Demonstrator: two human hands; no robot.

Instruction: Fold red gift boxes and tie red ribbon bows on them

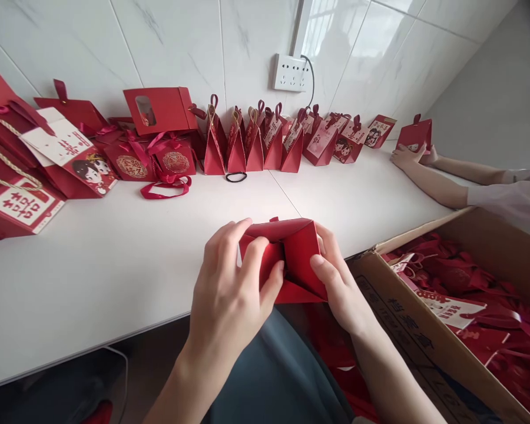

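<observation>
Red box [302, 253] is up off the table [128, 259], near its front edge, between the left hand [229, 288] and the right hand [335, 277], opening facing the camera.

Left to right: red bag [22, 203] with gold cord handle and white label, far left, on table. Next, box with cartoon couple [77, 156], tilted. Then two red boxes with gold emblems [135, 166], side by side; windowed red box [161, 112] lying on top. Red ribbon [159, 196] loops on table in front of them.

Left hand, left side of red box: fingers half curled, thumb and index at the opening, other fingertips on the left and rear panels. Has hold of it.

Row of triangular boxes [254, 153] stands by the wall, loops on top, black ring [236, 181] just in front. White socket strip [291, 73] above on tiled wall.

Right hand, right side of red box: closed on the side panel, thumb on front, fingers behind, mostly hidden.

More printed boxes [348, 144] run on to the right. Cardboard carton [393, 312] beside right forearm, full of red packaging. Beyond it, another person's hands [408, 154] on an upright red box [414, 134], far right.
</observation>
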